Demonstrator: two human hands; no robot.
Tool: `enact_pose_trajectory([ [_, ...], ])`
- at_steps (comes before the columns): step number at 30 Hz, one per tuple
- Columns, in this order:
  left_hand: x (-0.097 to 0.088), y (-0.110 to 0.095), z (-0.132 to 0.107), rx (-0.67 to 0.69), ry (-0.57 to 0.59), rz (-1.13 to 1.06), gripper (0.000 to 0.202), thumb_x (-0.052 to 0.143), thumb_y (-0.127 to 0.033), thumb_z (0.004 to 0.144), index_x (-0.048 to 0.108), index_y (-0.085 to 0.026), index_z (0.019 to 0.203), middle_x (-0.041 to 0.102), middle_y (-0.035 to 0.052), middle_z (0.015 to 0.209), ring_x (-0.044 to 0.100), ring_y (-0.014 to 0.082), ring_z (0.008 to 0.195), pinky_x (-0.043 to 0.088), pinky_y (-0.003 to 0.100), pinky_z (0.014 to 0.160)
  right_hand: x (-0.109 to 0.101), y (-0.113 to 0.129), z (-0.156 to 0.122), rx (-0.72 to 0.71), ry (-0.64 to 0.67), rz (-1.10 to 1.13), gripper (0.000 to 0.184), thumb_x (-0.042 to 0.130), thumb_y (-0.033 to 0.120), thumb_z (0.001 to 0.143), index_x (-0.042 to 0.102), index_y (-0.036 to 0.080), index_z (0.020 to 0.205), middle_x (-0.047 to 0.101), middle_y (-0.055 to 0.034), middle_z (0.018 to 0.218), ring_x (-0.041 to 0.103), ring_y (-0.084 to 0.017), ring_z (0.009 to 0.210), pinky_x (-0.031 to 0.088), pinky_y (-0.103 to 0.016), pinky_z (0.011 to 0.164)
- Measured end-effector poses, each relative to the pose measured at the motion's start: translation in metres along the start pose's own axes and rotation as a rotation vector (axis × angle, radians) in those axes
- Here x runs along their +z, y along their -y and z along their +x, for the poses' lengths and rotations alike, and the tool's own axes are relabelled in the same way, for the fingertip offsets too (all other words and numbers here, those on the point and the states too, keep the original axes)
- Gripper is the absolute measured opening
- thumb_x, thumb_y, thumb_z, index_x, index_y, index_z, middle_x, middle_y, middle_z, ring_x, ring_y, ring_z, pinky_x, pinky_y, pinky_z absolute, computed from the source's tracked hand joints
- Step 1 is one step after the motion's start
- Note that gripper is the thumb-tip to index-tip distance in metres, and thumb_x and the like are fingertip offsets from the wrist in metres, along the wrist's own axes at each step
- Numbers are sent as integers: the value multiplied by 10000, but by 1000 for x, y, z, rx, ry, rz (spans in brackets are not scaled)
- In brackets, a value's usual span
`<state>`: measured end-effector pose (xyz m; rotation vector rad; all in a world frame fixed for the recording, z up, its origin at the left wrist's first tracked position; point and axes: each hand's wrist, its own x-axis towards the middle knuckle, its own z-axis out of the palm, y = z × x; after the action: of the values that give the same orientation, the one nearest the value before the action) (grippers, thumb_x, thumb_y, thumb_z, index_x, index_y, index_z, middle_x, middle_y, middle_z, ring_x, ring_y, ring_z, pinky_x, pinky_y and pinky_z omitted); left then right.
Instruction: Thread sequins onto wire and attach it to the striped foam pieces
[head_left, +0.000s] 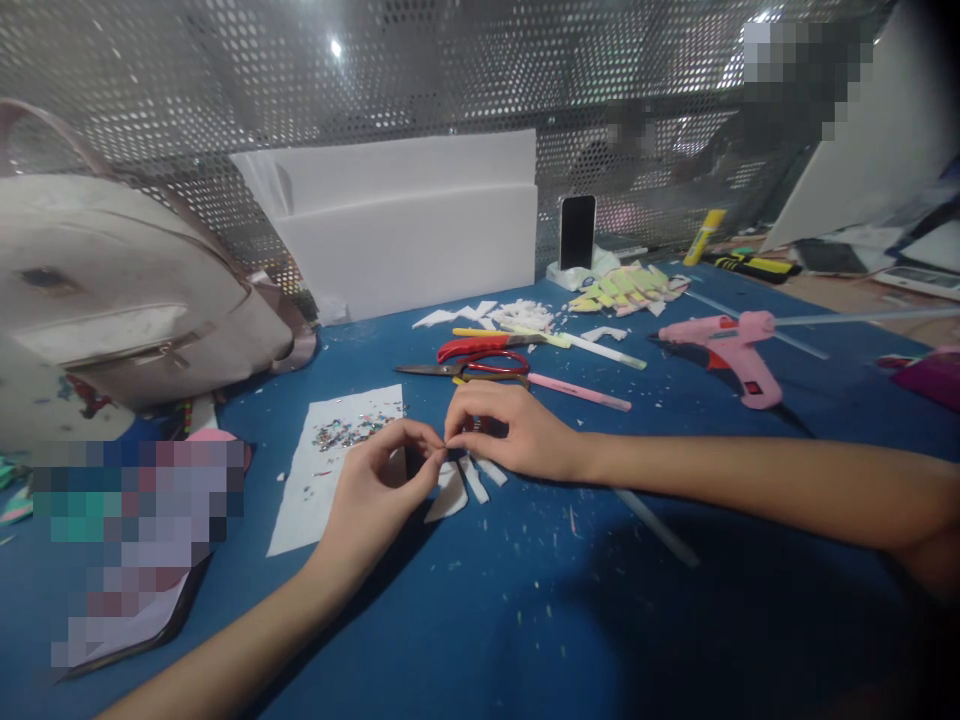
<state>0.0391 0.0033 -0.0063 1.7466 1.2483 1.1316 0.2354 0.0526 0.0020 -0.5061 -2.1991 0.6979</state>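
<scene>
My left hand (390, 470) and my right hand (510, 430) meet over the blue table, thumbs and forefingers pinched together. Whatever lies between the fingertips is too small or too hidden to name. Just below the fingers are white paper-like strips (474, 480) and a wider white piece (448, 495). Beside my left hand rests a white sheet (300, 515) with a scatter of shiny sequins or rhinestones (341, 432). Scissors (491, 362) with dark red handles lie behind my right hand, near a pink marker (581, 391).
A pink glue gun (739, 345) stands at right; a clear glue stick (660, 528) lies nearer. Behind are paper scraps (521, 315), yellow-green strips (630, 288), a propped phone (577, 232) and a white board (420, 240). At left are a bag (142, 290) and a blurred device (150, 560).
</scene>
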Motion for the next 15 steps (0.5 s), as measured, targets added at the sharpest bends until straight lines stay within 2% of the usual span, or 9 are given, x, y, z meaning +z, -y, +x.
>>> enact_pose_trajectory([
  [6, 1, -1, 0, -21, 17, 9, 68, 642, -258, 841, 674, -207, 808, 653, 2, 766, 592, 138, 716, 438, 240, 638, 0, 1, -1, -22, 2, -18, 106, 592, 101, 876, 584, 189, 817, 591, 6, 823, 511, -139, 808, 419, -287, 759],
  [11, 0, -3, 0, -34, -19, 1, 81, 654, -275, 827, 673, -207, 787, 660, 13, 751, 600, 153, 693, 433, 236, 560, -2, 2, 0, -9, -5, -98, 42, 589, 169, 905, 607, 189, 873, 635, -10, 873, 548, -149, 847, 431, -289, 775],
  [13, -1, -4, 0, -32, -36, -12, 85, 647, -281, 830, 664, -207, 791, 662, 19, 756, 609, 160, 695, 437, 235, 537, -9, 5, 4, -5, 68, -176, 54, 593, 212, 919, 628, 194, 955, 664, -21, 943, 574, -158, 903, 434, -297, 809],
  [15, -1, -4, 0, -25, -48, -27, 89, 642, -282, 835, 657, -208, 790, 663, 26, 763, 620, 169, 715, 446, 236, 531, -21, 9, 12, -9, 217, -284, 172, 633, 255, 900, 630, 202, 1063, 670, -38, 1063, 576, -185, 1010, 432, -315, 853],
])
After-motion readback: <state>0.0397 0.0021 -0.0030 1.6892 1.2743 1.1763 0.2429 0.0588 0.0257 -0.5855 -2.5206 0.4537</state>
